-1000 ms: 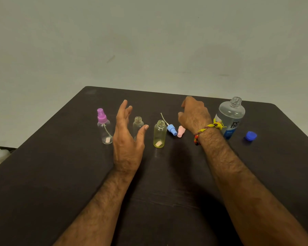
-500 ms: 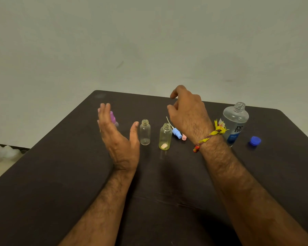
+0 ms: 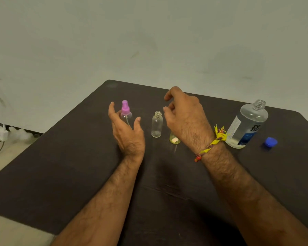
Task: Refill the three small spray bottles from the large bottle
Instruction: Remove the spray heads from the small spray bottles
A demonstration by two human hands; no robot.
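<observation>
Three small bottles stand in a row on the dark table (image 3: 78, 174). The left one (image 3: 127, 114) is clear and carries a purple spray top. My left hand (image 3: 126, 132) is spread open just in front of it, fingers and thumb either side, apart from it. The middle clear bottle (image 3: 157, 124) is uncapped. The yellowish bottle (image 3: 174, 139) is mostly hidden behind my right hand (image 3: 183, 118), which hovers over it with loosely curled fingers holding nothing. The large uncapped bottle (image 3: 247, 125) stands at the right, partly filled with clear liquid.
A blue cap (image 3: 270, 142) lies right of the large bottle. The two loose spray tops are hidden behind my right hand. A pale wall runs behind the table. On the floor at left lie a charger (image 3: 3, 134) and cables.
My left hand has moved left from the middle bottle to the purple-topped one. My right hand has shifted left from the loose spray tops to above the yellowish bottle. The view has shifted.
</observation>
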